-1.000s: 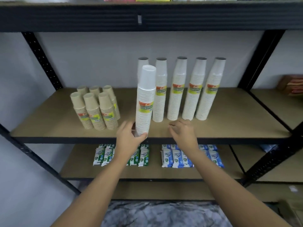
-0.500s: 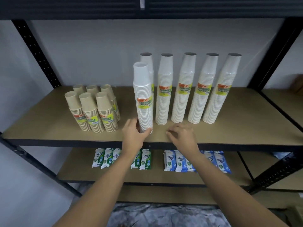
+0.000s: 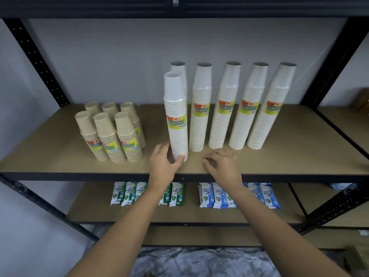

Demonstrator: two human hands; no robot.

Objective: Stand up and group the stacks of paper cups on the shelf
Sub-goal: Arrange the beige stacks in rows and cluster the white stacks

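A tall white cup stack [image 3: 176, 116] stands upright near the front of the wooden shelf [image 3: 279, 160]. My left hand [image 3: 164, 163] grips its base, thumb in front and fingers at its left side. Behind it another white stack [image 3: 180, 70] is mostly hidden. To the right, several more tall white stacks [image 3: 224, 108] stand in a row. Short brown cup stacks [image 3: 111, 134] are grouped at the left. My right hand [image 3: 221, 163] rests on the shelf's front edge with fingers loosely curled, holding nothing.
Black metal uprights [image 3: 38, 60] frame the shelf at both sides, with a dark shelf edge [image 3: 179, 7] overhead. On the lower shelf lie green wipe packs [image 3: 129, 193] and blue wipe packs [image 3: 215, 194]. A brown box [image 3: 362, 102] sits at far right.
The white stack in my left hand went from tilted to upright and now stands on the shelf in front of the row. My right hand stayed at the front edge.
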